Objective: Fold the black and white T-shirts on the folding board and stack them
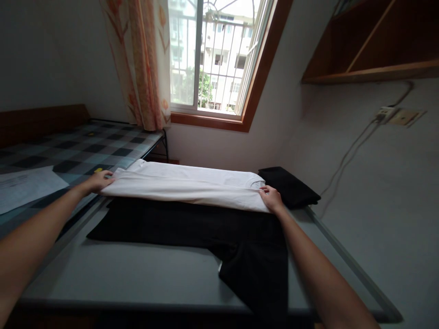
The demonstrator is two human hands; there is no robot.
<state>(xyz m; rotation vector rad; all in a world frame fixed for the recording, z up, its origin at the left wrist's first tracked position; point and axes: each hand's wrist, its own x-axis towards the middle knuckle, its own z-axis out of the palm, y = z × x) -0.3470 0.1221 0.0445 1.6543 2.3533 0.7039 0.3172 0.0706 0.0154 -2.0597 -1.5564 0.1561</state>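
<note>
A white T-shirt [185, 183] lies stretched sideways in a long folded strip, its round neckline at the right end. My left hand [99, 181] pinches the left end of the shirt. At the other end, near the neckline, my right hand [271, 199] has its fingers closed on the shirt's near edge. Under and in front of the white shirt is a black garment [192, 224], spread flat, with one part hanging over the table's front edge. Just beyond my right hand sits a folded black cloth item [288, 185].
The grey table [137, 269] meets the wall on the right. At left stands a bed with a checkered mattress [113, 141], bearing paper sheets [29, 186]. A curtain [147, 68] hangs by the barred window [219, 59]. Cables run from a wall socket [386, 114] below a wooden shelf [373, 71].
</note>
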